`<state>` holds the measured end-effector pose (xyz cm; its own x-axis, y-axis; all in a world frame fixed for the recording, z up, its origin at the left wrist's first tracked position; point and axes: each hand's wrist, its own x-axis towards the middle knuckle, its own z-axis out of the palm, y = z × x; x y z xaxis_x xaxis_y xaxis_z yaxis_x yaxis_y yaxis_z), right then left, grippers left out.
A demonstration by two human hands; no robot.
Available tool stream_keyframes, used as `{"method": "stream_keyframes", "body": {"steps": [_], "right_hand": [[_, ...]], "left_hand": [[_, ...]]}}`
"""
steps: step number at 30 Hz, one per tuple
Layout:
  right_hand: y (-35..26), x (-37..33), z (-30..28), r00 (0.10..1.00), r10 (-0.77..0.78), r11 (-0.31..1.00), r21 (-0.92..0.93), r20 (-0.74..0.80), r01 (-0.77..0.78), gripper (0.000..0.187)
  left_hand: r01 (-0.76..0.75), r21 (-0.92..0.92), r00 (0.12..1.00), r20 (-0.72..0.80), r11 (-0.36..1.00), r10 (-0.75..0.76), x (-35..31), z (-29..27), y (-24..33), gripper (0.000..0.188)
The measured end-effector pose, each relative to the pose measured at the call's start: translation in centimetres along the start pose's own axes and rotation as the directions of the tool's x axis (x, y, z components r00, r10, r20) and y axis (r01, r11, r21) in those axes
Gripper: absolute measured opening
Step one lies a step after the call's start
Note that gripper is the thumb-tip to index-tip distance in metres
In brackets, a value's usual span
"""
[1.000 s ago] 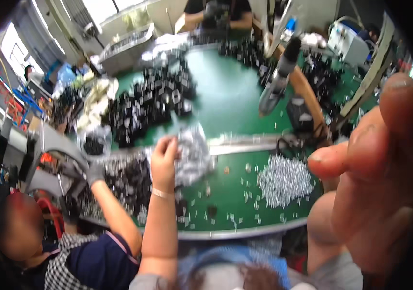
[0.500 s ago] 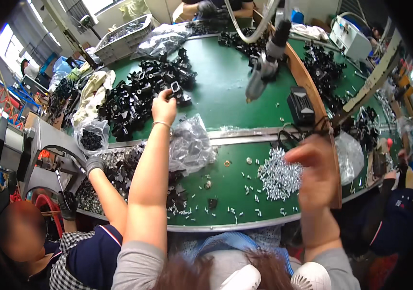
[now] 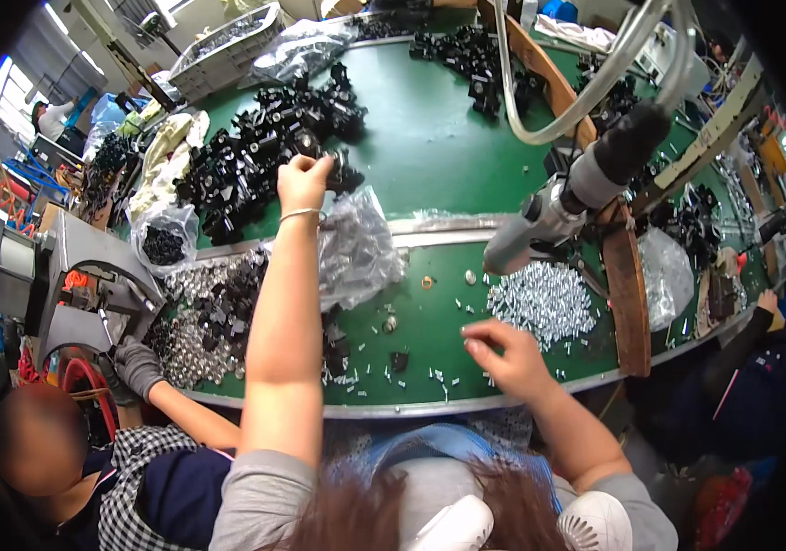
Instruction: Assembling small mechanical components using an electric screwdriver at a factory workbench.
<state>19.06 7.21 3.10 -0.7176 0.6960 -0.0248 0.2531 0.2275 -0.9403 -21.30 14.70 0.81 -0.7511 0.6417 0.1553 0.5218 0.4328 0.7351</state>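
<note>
My left hand (image 3: 304,186) reaches far forward, its fingertips bunched at the near right edge of a heap of black plastic parts (image 3: 250,142). Whatever is between those fingertips is hidden. Low over the near part of the green table (image 3: 411,119), my right hand (image 3: 510,363) has its thumb and forefinger slightly apart, with nothing visible between them. Just beyond it lies a pile of small silvery screws (image 3: 540,303). A grey power screwdriver (image 3: 540,225) hangs above that pile, apart from both hands.
A crumpled clear bag (image 3: 356,253) lies right of my left forearm. Round metal pieces (image 3: 195,340) are heaped at the left, near a co-worker's gloved hand (image 3: 138,367). A wooden board (image 3: 627,303) edges the right side. Loose screws are scattered along the front.
The black part that showed in my left fingers is no longer distinct there. My right hand has moved left and down toward the table. The screwdriver has swung nearer and to the right.
</note>
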Motion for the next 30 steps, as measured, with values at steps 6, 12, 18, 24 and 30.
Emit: {"method": "stream_keyframes", "body": {"steps": [6, 12, 18, 24, 30], "right_hand": [[-1.5, 6.1, 3.2, 0.928, -0.132, 0.98, 0.094, -0.349, 0.174, 0.049], [0.4, 4.8, 3.9, 0.952, -0.303, 0.916, -0.29, -0.042, 0.278, 0.057], [1.8, 3.9, 3.4, 0.816, 0.55, 0.485, 0.728, 0.178, -0.485, 0.038], [0.2, 2.6, 2.1, 0.844, 0.501, 0.761, 0.367, 0.192, -0.536, 0.042], [0.3, 2.5, 0.2, 0.901, 0.429, 0.9, -0.056, -0.062, -0.433, 0.04]], "left_hand": [[0.095, -0.601, 0.985, 0.173, 0.793, 0.013, -19.1, -0.3, 5.3, 0.021], [0.168, -0.63, 0.943, 0.327, 0.758, 0.062, -24.9, 1.1, 2.9, 0.027], [-0.458, -0.173, 0.848, 0.209, 0.872, 0.487, -27.3, -0.4, 3.7, 0.034], [-0.262, -0.155, 0.875, 0.379, 0.952, 0.303, -26.2, 0.5, 4.2, 0.031], [-0.455, -0.047, 0.889, 0.041, 0.889, 0.457, -26.2, -2.1, 1.3, 0.019]]}}
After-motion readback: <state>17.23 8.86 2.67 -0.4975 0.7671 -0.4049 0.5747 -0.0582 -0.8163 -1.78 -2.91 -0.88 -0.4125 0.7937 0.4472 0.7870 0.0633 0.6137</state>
